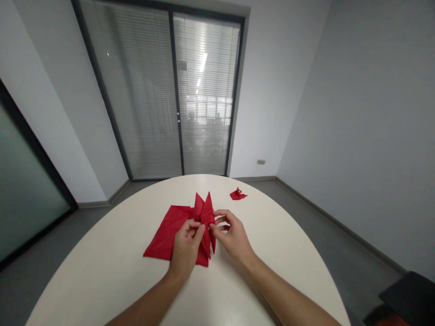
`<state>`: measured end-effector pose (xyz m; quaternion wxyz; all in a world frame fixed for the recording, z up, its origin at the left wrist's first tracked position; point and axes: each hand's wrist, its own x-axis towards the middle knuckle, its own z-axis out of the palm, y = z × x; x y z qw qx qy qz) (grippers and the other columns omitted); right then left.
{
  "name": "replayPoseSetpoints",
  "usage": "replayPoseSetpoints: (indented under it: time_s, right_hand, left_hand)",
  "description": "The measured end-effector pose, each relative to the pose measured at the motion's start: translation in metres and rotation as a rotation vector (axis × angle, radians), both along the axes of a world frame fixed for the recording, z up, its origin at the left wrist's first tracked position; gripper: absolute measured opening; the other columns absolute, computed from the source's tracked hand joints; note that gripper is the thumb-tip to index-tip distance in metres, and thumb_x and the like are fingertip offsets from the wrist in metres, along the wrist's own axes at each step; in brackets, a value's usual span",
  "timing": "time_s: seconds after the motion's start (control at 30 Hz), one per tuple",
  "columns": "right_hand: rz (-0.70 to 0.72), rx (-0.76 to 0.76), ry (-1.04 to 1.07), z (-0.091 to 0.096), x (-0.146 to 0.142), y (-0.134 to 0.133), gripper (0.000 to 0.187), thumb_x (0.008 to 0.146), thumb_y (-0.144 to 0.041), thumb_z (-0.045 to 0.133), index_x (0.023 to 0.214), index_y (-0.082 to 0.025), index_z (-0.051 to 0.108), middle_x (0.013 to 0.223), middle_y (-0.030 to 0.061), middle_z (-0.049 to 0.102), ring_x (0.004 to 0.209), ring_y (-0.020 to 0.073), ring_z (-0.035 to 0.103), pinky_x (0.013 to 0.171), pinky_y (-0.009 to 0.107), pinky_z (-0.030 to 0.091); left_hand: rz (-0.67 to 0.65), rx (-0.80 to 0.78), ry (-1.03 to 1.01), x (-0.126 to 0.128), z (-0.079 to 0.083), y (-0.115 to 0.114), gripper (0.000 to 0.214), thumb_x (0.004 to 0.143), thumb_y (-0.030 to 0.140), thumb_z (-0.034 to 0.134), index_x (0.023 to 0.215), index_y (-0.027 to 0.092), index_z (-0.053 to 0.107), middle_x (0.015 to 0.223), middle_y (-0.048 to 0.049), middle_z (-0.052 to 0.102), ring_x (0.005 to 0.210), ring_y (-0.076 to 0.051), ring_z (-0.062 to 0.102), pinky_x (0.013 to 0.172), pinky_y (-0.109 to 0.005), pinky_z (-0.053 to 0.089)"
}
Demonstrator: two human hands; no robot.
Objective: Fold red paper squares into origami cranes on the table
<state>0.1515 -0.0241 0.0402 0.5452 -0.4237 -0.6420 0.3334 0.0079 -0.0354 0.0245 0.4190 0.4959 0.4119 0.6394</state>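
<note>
Both hands hold a folded red paper figure with long pointed flaps, raised a little above the table. My left hand pinches its left side between thumb and fingers. On the right edge, the thumb and fingertips of my right hand are closed on the paper. Behind and below the left hand lies a flat red sheet with crease lines, partly covered by that hand and the figure. Some of the figure's folds are hidden by my fingers.
A small folded red paper piece rests toward the far right of the round white table. Beyond the table stand glass panels with blinds. A dark chair is at the lower right.
</note>
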Motion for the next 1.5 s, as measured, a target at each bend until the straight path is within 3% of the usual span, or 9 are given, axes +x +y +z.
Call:
replayPoseSetpoints:
  time_s: [0.2, 0.43, 0.7, 0.9, 1.1, 1.27, 1.37, 1.5]
  right_hand:
    - [0.034, 0.125, -0.143, 0.0013, 0.0035, -0.0021, 0.038, 0.08, -0.017, 0.062, 0.117, -0.023, 0.06, 0.116, 0.0067, 0.063, 0.091, 0.0178, 0.064, 0.076, 0.032, 0.056]
    - [0.039, 0.119, -0.238, -0.0006, 0.0027, -0.0041, 0.053, 0.075, -0.01, 0.061, 0.126, -0.024, 0.052, 0.12, 0.0067, 0.061, 0.089, 0.0181, 0.062, 0.081, 0.035, 0.054]
    - [-0.012, 0.112, -0.238, 0.0006, 0.0035, -0.0065, 0.041, 0.081, -0.013, 0.056, 0.12, -0.024, 0.055, 0.109, 0.0056, 0.067, 0.081, 0.0178, 0.064, 0.07, 0.032, 0.053]
    - [-0.012, 0.117, -0.214, 0.0013, 0.0026, -0.0048, 0.037, 0.083, -0.023, 0.063, 0.119, -0.023, 0.054, 0.113, 0.007, 0.066, 0.082, 0.0182, 0.063, 0.077, 0.036, 0.054]
    - [-0.037, 0.099, -0.239, 0.003, 0.0012, -0.0065, 0.039, 0.081, -0.015, 0.057, 0.118, -0.023, 0.053, 0.099, 0.0037, 0.067, 0.078, 0.0175, 0.062, 0.075, 0.034, 0.052]
    - [-0.038, 0.086, -0.221, 0.0034, 0.0033, -0.0068, 0.036, 0.081, -0.014, 0.054, 0.116, -0.023, 0.055, 0.102, 0.0044, 0.067, 0.076, 0.0167, 0.064, 0.065, 0.029, 0.05]
    - [-0.04, 0.071, -0.186, 0.003, 0.0051, -0.0053, 0.029, 0.085, -0.017, 0.05, 0.113, -0.022, 0.057, 0.102, 0.0045, 0.068, 0.074, 0.0163, 0.063, 0.059, 0.026, 0.046]
    - [-0.039, 0.081, -0.114, 0.0028, 0.0045, -0.0039, 0.021, 0.093, -0.024, 0.044, 0.105, -0.02, 0.061, 0.099, 0.0057, 0.068, 0.078, 0.0176, 0.062, 0.065, 0.028, 0.047]
  left_hand:
    - [-0.007, -0.012, -0.001, -0.0019, -0.0006, 0.0013, 0.024, 0.076, 0.039, 0.072, 0.079, 0.018, 0.062, 0.077, -0.0028, 0.07, 0.073, -0.019, 0.069, 0.07, -0.03, 0.057]
    - [-0.021, -0.01, -0.001, -0.0023, -0.0005, 0.0014, 0.025, 0.076, 0.04, 0.073, 0.079, 0.018, 0.062, 0.077, -0.0028, 0.07, 0.071, -0.019, 0.069, 0.07, -0.03, 0.057]
    - [-0.022, 0.004, 0.03, -0.0023, -0.0004, 0.0005, 0.025, 0.077, 0.041, 0.072, 0.079, 0.018, 0.063, 0.08, -0.0031, 0.07, 0.076, -0.019, 0.069, 0.072, -0.03, 0.057]
    - [-0.04, 0.0, 0.032, -0.004, -0.0017, 0.0004, 0.022, 0.078, 0.038, 0.071, 0.078, 0.018, 0.063, 0.079, -0.0032, 0.07, 0.076, -0.02, 0.07, 0.071, -0.029, 0.057]
    - [-0.063, 0.01, 0.023, -0.003, 0.0003, -0.0015, 0.02, 0.078, 0.037, 0.072, 0.078, 0.018, 0.064, 0.082, -0.0037, 0.071, 0.076, -0.019, 0.07, 0.074, -0.03, 0.057]
    - [-0.025, 0.018, 0.047, -0.0034, -0.0011, -0.0008, 0.02, 0.078, 0.037, 0.072, 0.08, 0.018, 0.065, 0.083, -0.0044, 0.071, 0.078, -0.02, 0.07, 0.075, -0.03, 0.057]
    - [0.015, 0.005, 0.047, -0.0037, -0.0023, 0.0002, 0.022, 0.077, 0.038, 0.073, 0.081, 0.018, 0.065, 0.079, -0.0036, 0.071, 0.076, -0.02, 0.07, 0.071, -0.029, 0.056]
    - [0.03, 0.005, 0.037, -0.0031, -0.0027, 0.0003, 0.022, 0.076, 0.037, 0.073, 0.08, 0.018, 0.064, 0.077, -0.0027, 0.07, 0.074, -0.02, 0.07, 0.07, -0.028, 0.056]
